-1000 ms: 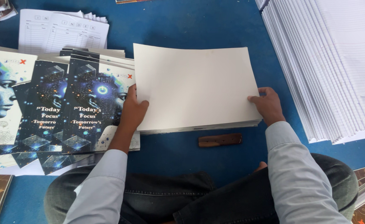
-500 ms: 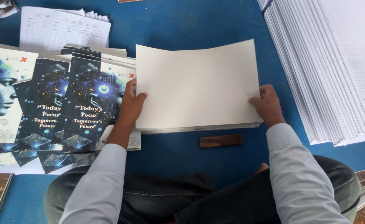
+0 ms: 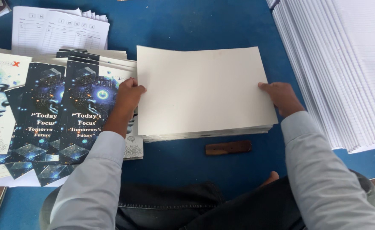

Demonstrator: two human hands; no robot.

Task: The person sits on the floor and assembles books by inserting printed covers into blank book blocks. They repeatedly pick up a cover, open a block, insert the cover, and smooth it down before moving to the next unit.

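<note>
- Blank cream sheet (image 3: 204, 89) is lying atop a paper stack (image 3: 208, 133) on the blue table (image 3: 187, 25).
- Left hand (image 3: 129, 94) and right hand (image 3: 282, 97) are pinching its side edges.
- Dark glossy covers (image 3: 68, 115) are fanning out at left; white ruled index sheets (image 3: 60, 32) are sitting behind them.

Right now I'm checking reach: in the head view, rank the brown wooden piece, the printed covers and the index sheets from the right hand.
1. Brown wooden piece, just below-left of the right hand.
2. Printed covers, across the blank stack.
3. Index sheets, far upper left.
</note>
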